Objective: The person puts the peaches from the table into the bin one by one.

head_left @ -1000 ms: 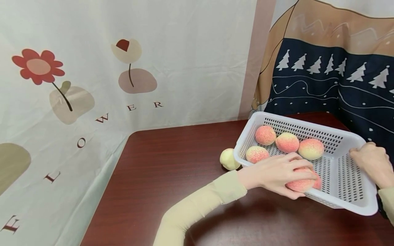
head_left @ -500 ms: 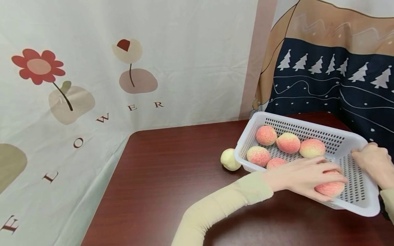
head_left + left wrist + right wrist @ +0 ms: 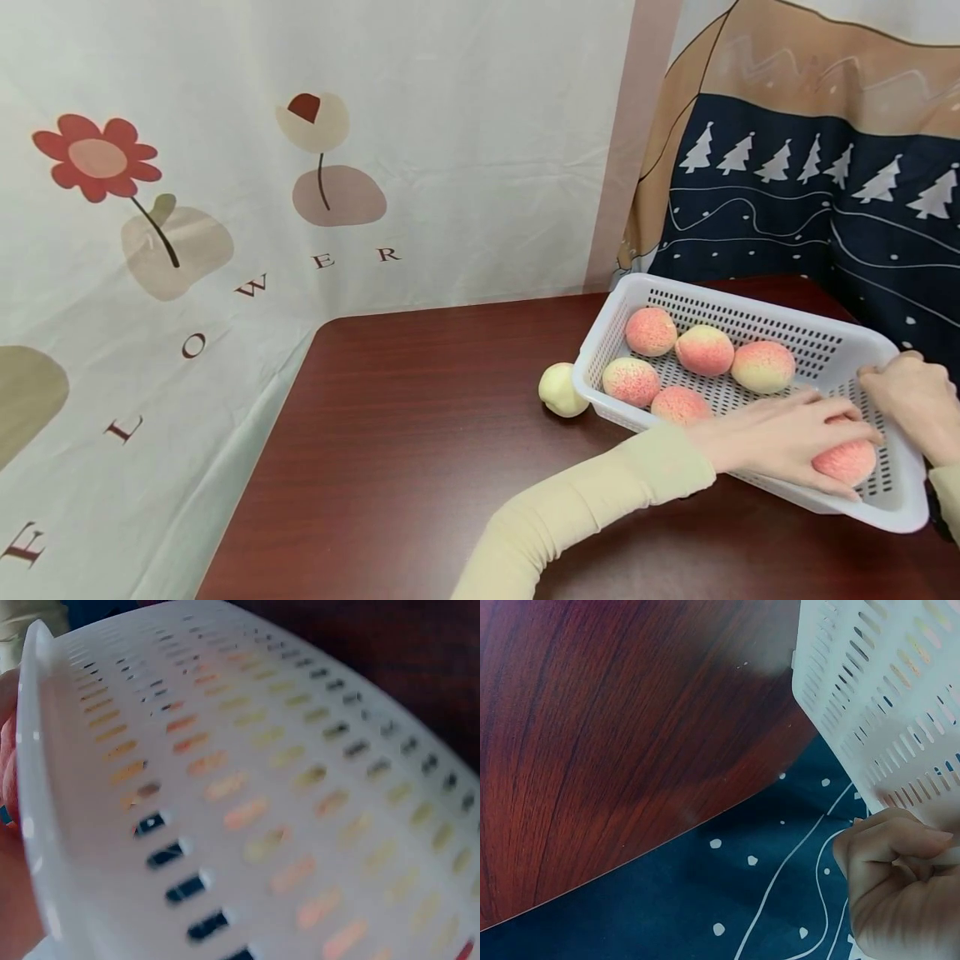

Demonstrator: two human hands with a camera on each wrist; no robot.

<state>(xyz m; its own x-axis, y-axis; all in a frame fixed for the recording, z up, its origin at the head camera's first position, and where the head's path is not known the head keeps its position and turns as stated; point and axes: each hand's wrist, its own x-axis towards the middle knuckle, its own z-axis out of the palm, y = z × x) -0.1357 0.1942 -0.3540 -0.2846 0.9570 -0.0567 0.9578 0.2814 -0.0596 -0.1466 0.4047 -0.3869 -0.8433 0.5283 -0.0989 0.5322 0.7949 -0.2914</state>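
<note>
A white slotted plastic basket (image 3: 847,365) stands tilted at the table's right side in the head view. My left hand (image 3: 787,442) reaches over its near rim and holds a pink peach (image 3: 846,463) at the right end, with the fingers curled over the fruit. My right hand (image 3: 911,400) grips the basket's right rim; in the right wrist view its curled fingers (image 3: 889,844) are at the basket's edge. Several more peaches (image 3: 705,350) lie inside toward the left. The left wrist view is mostly filled by the basket wall (image 3: 225,847), peach colours showing through the slots.
A pale yellow peach (image 3: 562,390) lies on the table just outside the basket's left end. The dark red wooden table (image 3: 420,450) stretches to the left. A flower-printed white cloth (image 3: 480,167) and a navy tree-printed cloth (image 3: 757,208) hang behind.
My left hand has moved right along the basket's near side with the peach, uncovering another peach that stays near the left end. My right hand keeps its grip on the rim.
</note>
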